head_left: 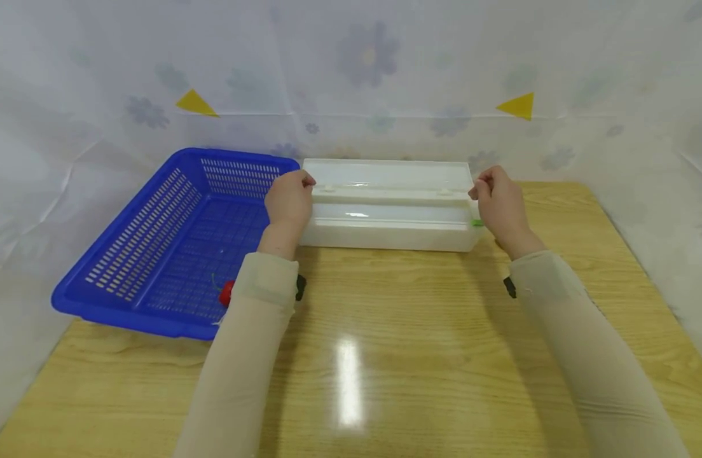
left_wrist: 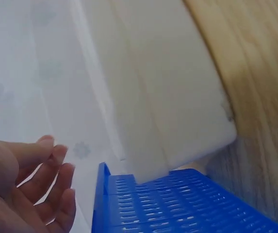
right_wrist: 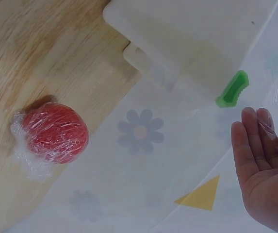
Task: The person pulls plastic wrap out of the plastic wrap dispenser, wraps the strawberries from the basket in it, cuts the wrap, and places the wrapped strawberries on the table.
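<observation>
A long white cling film dispenser [head_left: 388, 238] lies at the back of the table, with a green slider cutter [right_wrist: 234, 91] at its right end. By its left end, my left hand [head_left: 289, 202] is raised with thumb and forefinger pinched together; clear cling film there is hard to make out. Past the right end, my right hand [head_left: 502, 205] pinches clear cling film [right_wrist: 270, 130] between thumb and fingers, its other fingers fairly straight. In the right wrist view, a round red thing [right_wrist: 58, 133] wrapped in crinkled film sits on the table near the dispenser; its kind is unclear.
A blue slotted basket [head_left: 124, 318] stands left of the dispenser, close to my left hand. Inside is a red fruit [head_left: 226, 294] with a thin green stem, partly behind my left sleeve. A flowered curtain [head_left: 368, 76] with yellow triangles hangs behind the wooden table [head_left: 408, 350].
</observation>
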{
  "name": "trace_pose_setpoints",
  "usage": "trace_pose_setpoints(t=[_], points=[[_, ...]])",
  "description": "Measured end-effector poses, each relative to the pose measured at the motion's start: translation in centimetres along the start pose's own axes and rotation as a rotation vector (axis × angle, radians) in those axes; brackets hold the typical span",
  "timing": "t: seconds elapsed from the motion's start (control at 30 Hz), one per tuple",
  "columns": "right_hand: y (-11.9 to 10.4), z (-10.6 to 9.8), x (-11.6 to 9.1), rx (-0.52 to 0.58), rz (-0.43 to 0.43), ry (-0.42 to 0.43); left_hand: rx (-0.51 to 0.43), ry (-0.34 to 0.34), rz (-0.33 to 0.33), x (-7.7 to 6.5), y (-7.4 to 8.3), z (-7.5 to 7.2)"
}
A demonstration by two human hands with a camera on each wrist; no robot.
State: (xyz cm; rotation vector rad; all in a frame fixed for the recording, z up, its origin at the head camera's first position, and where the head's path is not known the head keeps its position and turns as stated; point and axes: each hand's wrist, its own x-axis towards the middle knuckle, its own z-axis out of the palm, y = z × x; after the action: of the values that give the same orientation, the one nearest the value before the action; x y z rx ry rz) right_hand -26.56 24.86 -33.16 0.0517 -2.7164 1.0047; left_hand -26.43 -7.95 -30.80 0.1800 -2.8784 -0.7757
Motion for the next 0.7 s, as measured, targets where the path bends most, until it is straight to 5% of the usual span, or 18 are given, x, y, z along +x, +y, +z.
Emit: trace_pose_setpoints(t=[0.2,0.33,0.7], points=[[0.0,-0.2,0.0,0.068,0.035,0.003,-0.012,-0.131,-0.034,-0.6,-0.2,-2.2],[-0.1,-0.4,0.1,0.107,0.050,0.016,-0.044,-0.191,0.003,-1.0,-0.3,-3.4],[-0.8,-1.1,-0.4,0.295,0.071,0.017,-0.129,-0.186,0.009,-1.6,-0.4,-4.3]])
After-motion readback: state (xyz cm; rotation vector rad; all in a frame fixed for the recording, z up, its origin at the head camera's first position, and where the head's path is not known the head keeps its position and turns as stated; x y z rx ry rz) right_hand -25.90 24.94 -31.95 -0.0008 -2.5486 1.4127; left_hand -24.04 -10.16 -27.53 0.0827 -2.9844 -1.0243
